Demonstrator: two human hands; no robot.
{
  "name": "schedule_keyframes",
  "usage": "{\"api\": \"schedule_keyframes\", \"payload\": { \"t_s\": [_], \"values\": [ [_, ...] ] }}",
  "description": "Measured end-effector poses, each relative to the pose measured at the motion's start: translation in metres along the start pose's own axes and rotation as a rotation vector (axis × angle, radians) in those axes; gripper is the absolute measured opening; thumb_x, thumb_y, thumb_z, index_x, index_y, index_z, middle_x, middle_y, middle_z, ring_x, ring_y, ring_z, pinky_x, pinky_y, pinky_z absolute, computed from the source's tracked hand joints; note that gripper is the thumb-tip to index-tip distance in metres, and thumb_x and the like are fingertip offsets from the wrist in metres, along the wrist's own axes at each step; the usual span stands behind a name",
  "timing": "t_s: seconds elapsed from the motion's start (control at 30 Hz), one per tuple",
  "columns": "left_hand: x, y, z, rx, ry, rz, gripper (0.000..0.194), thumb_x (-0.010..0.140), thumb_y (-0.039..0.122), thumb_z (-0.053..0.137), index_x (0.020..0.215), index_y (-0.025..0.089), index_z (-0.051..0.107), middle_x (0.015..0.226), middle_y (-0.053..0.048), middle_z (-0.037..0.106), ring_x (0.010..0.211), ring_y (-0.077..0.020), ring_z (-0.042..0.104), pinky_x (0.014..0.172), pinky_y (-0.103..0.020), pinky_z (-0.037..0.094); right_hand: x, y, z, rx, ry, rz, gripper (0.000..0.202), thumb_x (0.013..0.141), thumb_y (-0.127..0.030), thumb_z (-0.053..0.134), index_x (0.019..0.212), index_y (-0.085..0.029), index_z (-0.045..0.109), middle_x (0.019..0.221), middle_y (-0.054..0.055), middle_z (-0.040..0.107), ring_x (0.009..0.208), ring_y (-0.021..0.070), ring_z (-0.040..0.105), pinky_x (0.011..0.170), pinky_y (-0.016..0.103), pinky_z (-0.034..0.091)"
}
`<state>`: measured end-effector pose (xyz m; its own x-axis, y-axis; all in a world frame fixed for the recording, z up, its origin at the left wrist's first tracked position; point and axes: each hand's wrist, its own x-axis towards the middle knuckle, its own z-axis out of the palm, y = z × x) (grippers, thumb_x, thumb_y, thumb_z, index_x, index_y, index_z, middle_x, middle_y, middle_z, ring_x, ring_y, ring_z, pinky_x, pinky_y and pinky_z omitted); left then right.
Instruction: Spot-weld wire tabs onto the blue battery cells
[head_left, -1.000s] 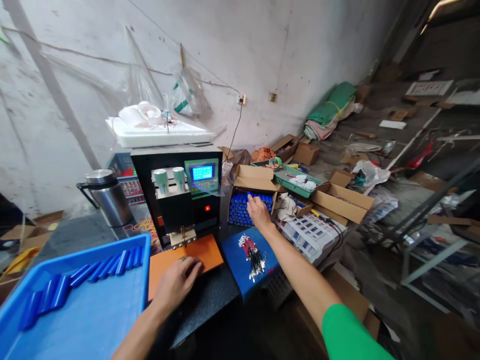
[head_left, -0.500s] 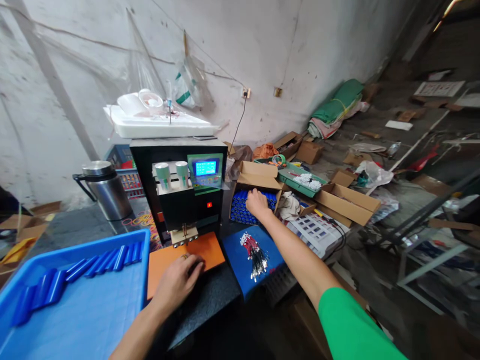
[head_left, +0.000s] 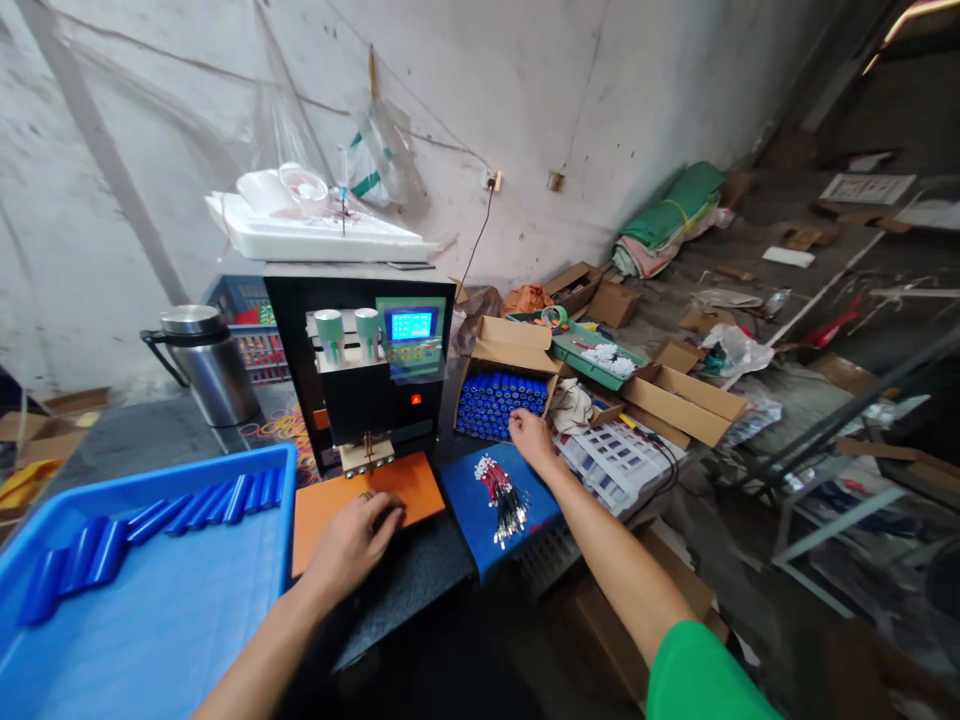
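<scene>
Across the left, a dark counter is carrying a blue tray and a black machine. Farther right, a cardboard box is standing open behind a blue mat. Well apart, the left hand is resting on an orange board and the right hand is hovering by the box; whether either is gripping anything is unclear. Some blue tubes are lying in the tray, perhaps done; many more are filling the box, apparently waiting. Wires are lying on the mat.
</scene>
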<state>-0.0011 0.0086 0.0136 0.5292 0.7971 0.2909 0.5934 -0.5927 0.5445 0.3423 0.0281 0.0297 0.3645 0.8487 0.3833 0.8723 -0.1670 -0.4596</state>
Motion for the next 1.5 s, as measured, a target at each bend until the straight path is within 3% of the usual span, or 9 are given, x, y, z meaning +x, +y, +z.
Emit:
{"api": "schedule_keyframes", "payload": {
  "t_s": [0.1,0.23,0.5,0.83,1.17,1.3,1.4,1.5],
  "values": [
    [0.002,0.002,0.000,0.004,-0.007,-0.013,0.032,0.091,0.043,0.043,0.093,0.022,0.068,0.087,-0.006,0.070,0.080,-0.0213,0.064,0.077,-0.033,0.047,-0.020,0.015,0.018,0.073,-0.144,0.047,0.021,0.088,-0.019,0.051,0.089,-0.018,0.072,0.084,0.005,0.073,0.083,0.0195,0.068,0.073,0.024,0.045],
    [0.003,0.004,-0.001,0.015,-0.029,-0.026,0.035,0.091,0.045,0.042,0.093,0.022,0.068,0.088,-0.006,0.071,0.082,-0.0217,0.065,0.077,-0.032,0.047,-0.026,0.021,0.035,0.153,-0.273,0.059,0.018,0.081,-0.017,0.055,0.073,-0.018,0.071,0.076,0.003,0.073,0.077,0.0176,0.066,0.066,0.021,0.043],
    [0.003,0.003,0.000,0.017,-0.039,-0.046,0.034,0.091,0.047,0.043,0.096,0.023,0.067,0.094,-0.005,0.072,0.086,-0.0217,0.065,0.079,-0.032,0.047,-0.022,0.014,0.048,0.225,-0.316,0.036,0.016,0.073,-0.015,0.059,0.060,-0.017,0.068,0.065,0.004,0.070,0.066,0.0179,0.063,0.061,0.023,0.041],
    [0.004,0.005,0.000,0.038,-0.042,-0.037,0.035,0.091,0.046,0.042,0.095,0.022,0.067,0.091,-0.005,0.072,0.083,-0.0214,0.065,0.075,-0.031,0.047,-0.030,0.026,0.060,0.354,-0.272,0.028,0.015,0.072,-0.019,0.056,0.064,-0.017,0.068,0.064,0.001,0.068,0.065,0.0158,0.060,0.060,0.022,0.041],
    [0.005,0.006,0.000,0.033,-0.039,-0.032,0.034,0.091,0.045,0.042,0.095,0.022,0.067,0.090,-0.005,0.071,0.083,-0.0214,0.065,0.075,-0.031,0.047,-0.032,0.026,0.060,0.475,-0.198,0.073,0.016,0.067,-0.021,0.052,0.055,-0.018,0.062,0.057,-0.001,0.062,0.062,0.0158,0.056,0.060,0.024,0.040],
    [0.005,0.006,-0.001,0.027,-0.042,-0.028,0.034,0.091,0.045,0.042,0.095,0.022,0.067,0.089,-0.005,0.071,0.082,-0.0212,0.065,0.075,-0.031,0.046,-0.031,0.029,0.057,0.547,-0.142,0.113,0.018,0.069,-0.028,0.052,0.065,-0.018,0.066,0.065,0.001,0.065,0.065,0.0162,0.058,0.064,0.025,0.044],
    [0.004,0.005,0.000,0.024,-0.035,-0.023,0.033,0.091,0.044,0.043,0.095,0.022,0.067,0.089,-0.005,0.071,0.082,-0.0210,0.065,0.075,-0.031,0.046,-0.030,0.028,0.049,0.674,-0.072,0.178,0.018,0.070,-0.033,0.056,0.070,-0.017,0.067,0.062,0.000,0.063,0.060,0.0152,0.055,0.060,0.025,0.043],
    [0.004,0.005,0.001,0.025,-0.033,-0.023,0.032,0.091,0.044,0.043,0.095,0.022,0.067,0.089,-0.005,0.071,0.082,-0.0208,0.065,0.075,-0.031,0.046,-0.029,0.025,0.039,0.917,-0.008,0.285,0.019,0.070,-0.037,0.061,0.072,-0.018,0.063,0.049,-0.005,0.049,0.047,0.0112,0.044,0.046,0.022,0.034]
  ]
}}
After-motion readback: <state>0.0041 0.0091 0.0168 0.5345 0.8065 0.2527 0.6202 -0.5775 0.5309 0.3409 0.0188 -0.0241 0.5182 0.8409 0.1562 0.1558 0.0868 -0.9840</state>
